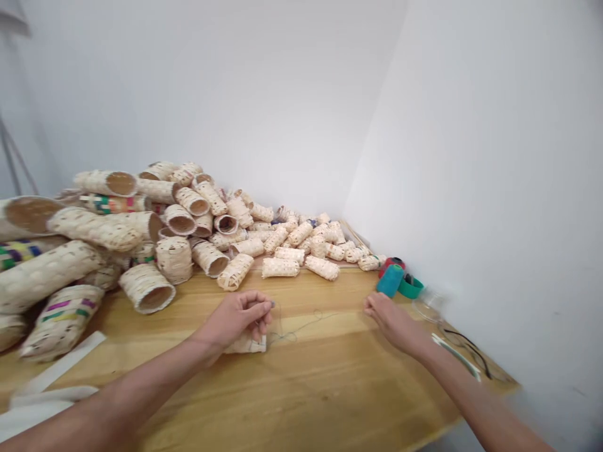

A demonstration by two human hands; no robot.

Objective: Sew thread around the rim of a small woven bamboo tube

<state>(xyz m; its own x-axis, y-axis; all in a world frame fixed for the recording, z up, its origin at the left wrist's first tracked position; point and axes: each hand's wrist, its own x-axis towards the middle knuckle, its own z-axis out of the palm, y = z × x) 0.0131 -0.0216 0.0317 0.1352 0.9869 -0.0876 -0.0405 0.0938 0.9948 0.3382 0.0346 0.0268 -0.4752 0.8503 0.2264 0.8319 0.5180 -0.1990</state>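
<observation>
Near the middle of the table, my left hand point(247, 314) is closed in a pinch, with a tiny blue-grey thing point(272, 304) showing at the fingertips, too small to name. Beneath that hand lies a small pale woven piece point(254, 343), partly hidden by the wrist and fingers. A thin dark thread point(287, 336) curls on the wood beside it and trails right towards my other hand. My right hand point(384, 314) is closed, just in front of the blue thread spool point(390, 280); whatever its fingers pinch is hidden.
Woven tubes point(179, 220) are piled high at the left and back, with smaller woven pieces point(301, 242) towards the corner. Along the right wall are a red spool point(391, 263), a green ring-shaped item point(411, 287) and a clear container point(428, 304). White strips point(66, 364) lie front left.
</observation>
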